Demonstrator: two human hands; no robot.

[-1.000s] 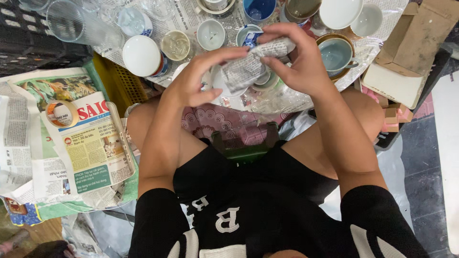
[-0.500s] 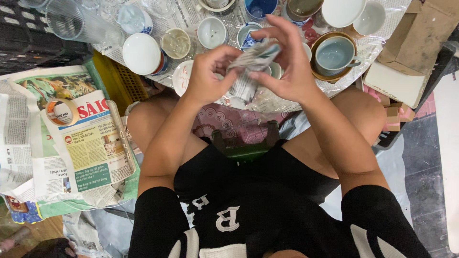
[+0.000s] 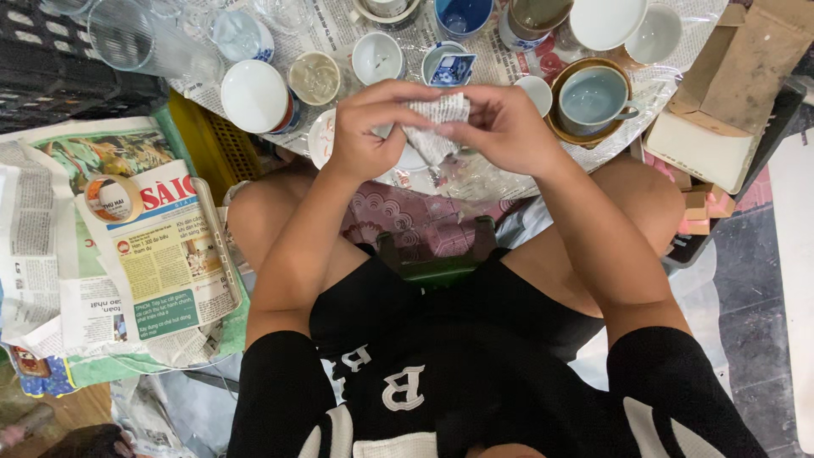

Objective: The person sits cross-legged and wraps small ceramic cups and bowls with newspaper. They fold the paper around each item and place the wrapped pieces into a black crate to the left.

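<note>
Two hands meet over the lap, both closed on one small newspaper-wrapped bundle (image 3: 437,127). Left hand (image 3: 369,127): fingers curled tight around the bundle's left end, thumb on top. Right hand (image 3: 504,127): fingertips pinching the paper's right edge, apparently to keep the wrap snug; what is inside is hidden.

Landmark: brown saucer with pale blue cup (image 3: 592,100). The bundle sits left of it, raised off the surface. Further left of it, on a spread newspaper sheet (image 3: 331,34): a small white cup (image 3: 377,58), a white upturned bowl (image 3: 253,95), a clear glass (image 3: 140,47). Crockery stands open side up and close together, probably kept within reach.

Right of the saucer: an opened brown cardboard box (image 3: 721,102), flaps up, pale inside. Far left and below it: a folded newspaper stack (image 3: 157,254), rectangular, with a red headline band and green and yellow panels.
</note>
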